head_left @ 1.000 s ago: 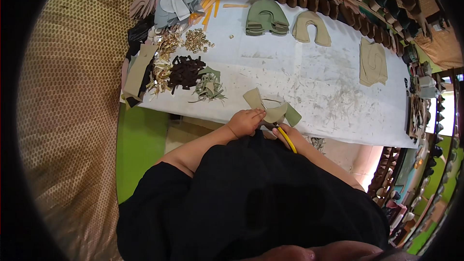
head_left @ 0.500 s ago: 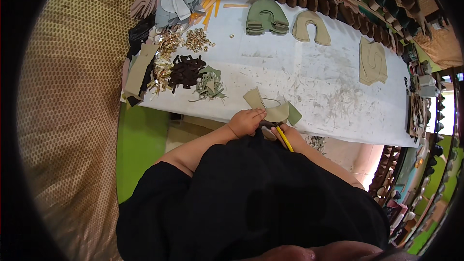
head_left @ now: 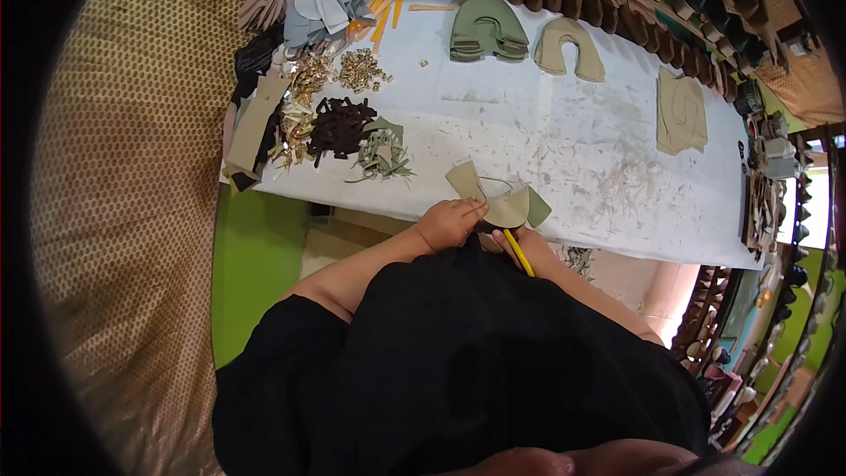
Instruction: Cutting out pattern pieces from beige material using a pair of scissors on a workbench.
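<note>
White tabletop [head_left: 441, 119], hands [head_left: 451, 224] close together

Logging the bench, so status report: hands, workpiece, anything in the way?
Left hand holding curved tan piece. Right hand gripping yellow-handled tool. Green scraps lie left, apart from hands.

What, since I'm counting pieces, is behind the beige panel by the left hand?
A green flap juts past its right edge; the beige panel covers the rest, so any join or further layer can't be seen.
</note>
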